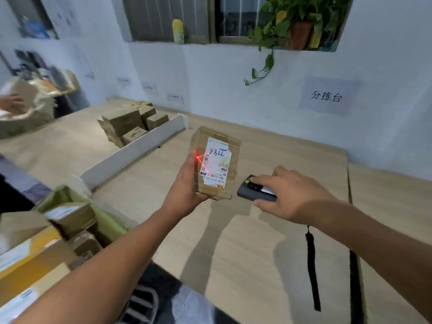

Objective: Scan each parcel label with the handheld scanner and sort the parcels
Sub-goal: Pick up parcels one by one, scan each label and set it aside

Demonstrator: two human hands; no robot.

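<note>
My left hand (185, 183) grips a small brown cardboard parcel (233, 160) above the wooden table, label side up. Its white label (216, 163) carries handwritten digits and a barcode. Red laser lines cross the label's left edge and my thumb. My right hand (289, 195) holds a dark handheld scanner (249, 188) just right of the parcel, with the index finger lying along its top. The scanner's nose points at the label. A black wrist strap (312, 270) hangs from under my right wrist.
A white divider (140, 148) runs across the wooden table (245, 242). Behind it lie several stacked brown parcels (131, 125). More boxes (46, 242) and a green bag fill the near left. Another person's hand (11, 104) handles packages far left. A wall sign (327, 95) hangs ahead.
</note>
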